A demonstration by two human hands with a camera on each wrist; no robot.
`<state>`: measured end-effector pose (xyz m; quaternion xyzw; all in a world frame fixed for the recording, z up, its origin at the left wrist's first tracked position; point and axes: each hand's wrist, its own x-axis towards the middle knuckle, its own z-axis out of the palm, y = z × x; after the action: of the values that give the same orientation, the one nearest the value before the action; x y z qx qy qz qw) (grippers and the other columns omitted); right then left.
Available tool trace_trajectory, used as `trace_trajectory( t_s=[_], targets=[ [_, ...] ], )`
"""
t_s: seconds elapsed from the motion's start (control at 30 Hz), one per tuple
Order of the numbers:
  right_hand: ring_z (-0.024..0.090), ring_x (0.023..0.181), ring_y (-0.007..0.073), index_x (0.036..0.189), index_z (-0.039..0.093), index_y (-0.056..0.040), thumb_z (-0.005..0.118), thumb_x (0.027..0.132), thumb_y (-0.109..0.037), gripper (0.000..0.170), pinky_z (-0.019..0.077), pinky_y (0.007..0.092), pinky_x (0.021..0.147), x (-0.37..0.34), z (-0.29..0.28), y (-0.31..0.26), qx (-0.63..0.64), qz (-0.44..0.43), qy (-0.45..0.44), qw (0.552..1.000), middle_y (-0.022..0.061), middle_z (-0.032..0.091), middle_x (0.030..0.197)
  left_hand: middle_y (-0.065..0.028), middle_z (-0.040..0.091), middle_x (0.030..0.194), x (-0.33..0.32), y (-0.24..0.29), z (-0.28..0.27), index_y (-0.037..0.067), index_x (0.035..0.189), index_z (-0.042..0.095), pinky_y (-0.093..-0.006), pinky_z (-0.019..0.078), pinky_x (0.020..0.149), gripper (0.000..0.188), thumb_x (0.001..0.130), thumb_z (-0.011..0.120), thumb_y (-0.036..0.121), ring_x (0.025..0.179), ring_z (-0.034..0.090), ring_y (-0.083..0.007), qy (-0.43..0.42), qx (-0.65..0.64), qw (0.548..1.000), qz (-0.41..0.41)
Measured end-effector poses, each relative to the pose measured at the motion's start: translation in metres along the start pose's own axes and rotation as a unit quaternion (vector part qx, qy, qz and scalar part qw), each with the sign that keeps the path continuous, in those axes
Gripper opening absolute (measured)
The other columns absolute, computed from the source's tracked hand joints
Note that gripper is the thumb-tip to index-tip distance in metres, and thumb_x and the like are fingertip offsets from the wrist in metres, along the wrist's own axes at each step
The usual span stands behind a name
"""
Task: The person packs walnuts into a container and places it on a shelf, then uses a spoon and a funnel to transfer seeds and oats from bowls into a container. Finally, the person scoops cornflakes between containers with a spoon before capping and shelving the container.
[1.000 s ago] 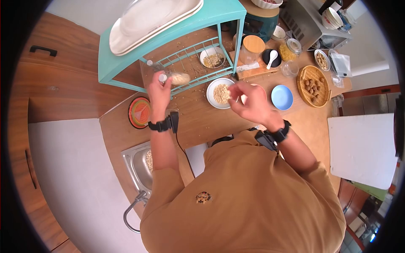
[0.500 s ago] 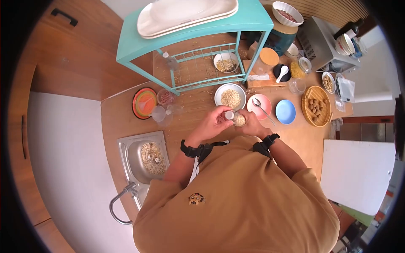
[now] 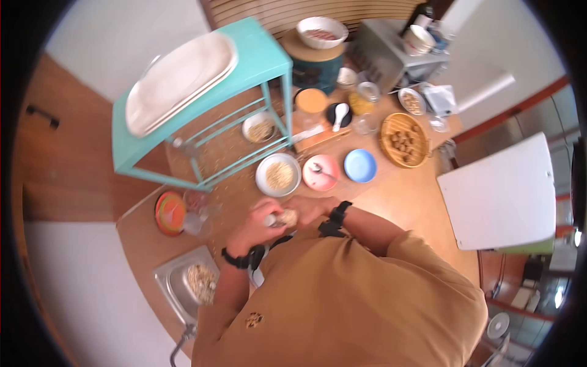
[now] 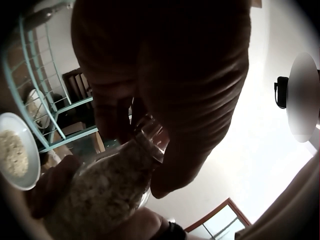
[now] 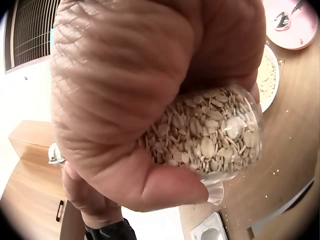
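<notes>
A small clear bottle filled with rolled oats (image 3: pixel 285 218) is held by both hands close to the body. My right hand (image 3: pixel 309 208) wraps round the bottle's body; in the right wrist view the oats (image 5: pixel 210 135) show through its side between thumb and palm. At the other end, my left hand (image 3: pixel 247 226) grips the neck by a pale cap (image 3: pixel 269 220). From the left wrist, thumb and fingers pinch the clear neck (image 4: pixel 150 136). Beyond the hands stands a white bowl of oats (image 3: pixel 279 175).
A pink plate with a spoon (image 3: pixel 320 172), a blue plate (image 3: pixel 360 166) and a basket of walnuts (image 3: pixel 405 140) line the counter. At the left are a teal rack (image 3: pixel 202 153), an orange-and-green plate (image 3: pixel 169 214) and a sink (image 3: pixel 174 275) with oats in it.
My left hand has brought the bottle from beside the rack in towards the body. From over the white bowl, my right hand has come down and taken hold of the bottle. The head view has turned.
</notes>
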<state>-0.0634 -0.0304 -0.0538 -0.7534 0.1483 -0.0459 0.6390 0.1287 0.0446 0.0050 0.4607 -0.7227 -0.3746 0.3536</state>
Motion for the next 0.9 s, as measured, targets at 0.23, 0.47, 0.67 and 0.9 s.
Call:
trace_trajectory(
  t_s=[0.23,0.47,0.67,0.9],
  targets=[
    [0.055,0.076,0.0114,0.103,0.060,-0.0022,0.065,0.057,-0.004,0.046,0.0462,0.0251,0.068,-0.001,-0.005,0.015,0.059,-0.010,0.072,0.996,0.0023,0.061,0.081,-0.0136,0.052,0.099,0.017,0.017,0.003,0.002,0.088,0.056,-0.0403,0.0486,0.077,0.030,0.059,0.061,-0.003,0.092,0.055,-0.0333,0.090,0.223,0.962,0.132],
    [0.054,0.071,0.0116,0.097,0.059,-0.0016,0.066,0.058,-0.007,0.040,0.0454,0.0260,0.062,-0.003,-0.004,0.030,0.118,0.036,0.073,0.990,0.0029,0.058,0.076,-0.0161,0.048,0.098,0.033,0.016,0.013,0.001,0.085,0.052,-0.0446,0.0457,0.079,0.027,0.059,0.057,-0.007,0.092,0.052,-0.0368,0.070,0.269,0.948,0.154],
    [0.055,0.072,0.0133,0.094,0.059,-0.0010,0.067,0.057,-0.007,0.038,0.0463,0.0280,0.064,-0.007,-0.014,0.020,0.092,0.033,0.083,0.992,0.0046,0.060,0.078,-0.0169,0.049,0.097,0.047,0.007,0.006,-0.001,0.088,0.051,-0.0429,0.0462,0.078,0.025,0.064,0.055,-0.008,0.090,0.053,-0.0355,0.005,0.268,0.945,0.186],
    [0.054,0.073,0.0107,0.099,0.062,-0.0028,0.067,0.058,-0.005,0.042,0.0463,0.0275,0.065,-0.013,-0.011,0.056,0.048,0.010,0.132,0.990,0.0000,0.060,0.079,-0.0169,0.054,0.099,0.051,-0.005,-0.015,0.001,0.092,0.053,-0.0413,0.0490,0.080,0.025,0.069,0.050,-0.009,0.094,0.056,-0.0361,-0.003,0.175,0.975,0.136]
  ],
)
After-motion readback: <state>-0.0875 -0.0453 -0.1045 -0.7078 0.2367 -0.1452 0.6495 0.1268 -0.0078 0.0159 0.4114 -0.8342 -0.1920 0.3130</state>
